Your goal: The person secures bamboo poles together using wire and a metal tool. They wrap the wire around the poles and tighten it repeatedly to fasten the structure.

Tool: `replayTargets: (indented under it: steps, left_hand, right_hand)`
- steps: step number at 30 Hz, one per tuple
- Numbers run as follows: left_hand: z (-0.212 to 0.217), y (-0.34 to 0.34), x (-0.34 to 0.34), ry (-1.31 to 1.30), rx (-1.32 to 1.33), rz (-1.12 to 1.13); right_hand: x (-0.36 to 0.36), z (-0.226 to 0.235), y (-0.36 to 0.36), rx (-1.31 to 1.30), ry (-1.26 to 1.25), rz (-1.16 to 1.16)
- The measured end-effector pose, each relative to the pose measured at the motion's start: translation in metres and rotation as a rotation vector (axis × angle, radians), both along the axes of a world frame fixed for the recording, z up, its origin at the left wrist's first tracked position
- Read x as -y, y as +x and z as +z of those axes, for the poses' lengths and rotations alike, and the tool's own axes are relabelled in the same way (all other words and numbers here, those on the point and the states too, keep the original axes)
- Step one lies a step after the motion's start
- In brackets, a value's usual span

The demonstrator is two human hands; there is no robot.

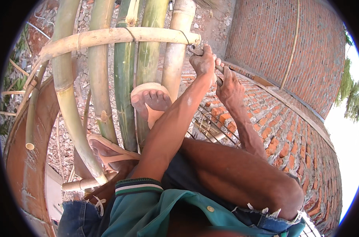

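Observation:
My left hand (pixel 204 62) is closed around the head end of metal pincers (pixel 195 51), close to the cut end of a crosswise bamboo pole (pixel 108 36). Just below and to the right, my right hand (pixel 230 86) grips the handle end of the same tool. Fingers cover much of the pincers, so their jaws show only in part. Thin dark wire (pixel 182 34) loops over the crosswise pole where it meets the rightmost upright bamboo pole (pixel 174 59). Another tie sits on it above the green bamboo pole (pixel 125 79).
My sandalled feet (pixel 152 103) rest on the bamboo poles. Rubble (pixel 83 75) lies far below. A rough brick wall (pixel 294 146) with steel bars (pixel 219 126) beside it rises at the right; a taller brick wall (pixel 266 35) stands beyond. A brown curved beam (pixel 33 146) is at left.

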State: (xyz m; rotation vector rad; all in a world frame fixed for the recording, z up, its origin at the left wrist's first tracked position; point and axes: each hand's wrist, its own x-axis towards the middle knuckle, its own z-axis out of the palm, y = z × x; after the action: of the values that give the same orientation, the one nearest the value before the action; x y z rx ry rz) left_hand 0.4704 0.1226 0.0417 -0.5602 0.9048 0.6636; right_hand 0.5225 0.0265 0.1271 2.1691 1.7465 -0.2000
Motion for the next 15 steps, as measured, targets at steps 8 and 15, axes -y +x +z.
replayTargets:
  steps: [8, 15]
  left_hand:
    - [-0.01, -0.032, 0.016, 0.213, 0.001, -0.172]
    - [-0.029, -0.052, 0.019, 0.279, 0.436, -0.093]
  right_hand:
    - [-0.01, 0.009, -0.011, -0.54, -0.251, -0.527]
    - [0.005, -0.007, 0.007, -1.756, -0.515, -1.47]
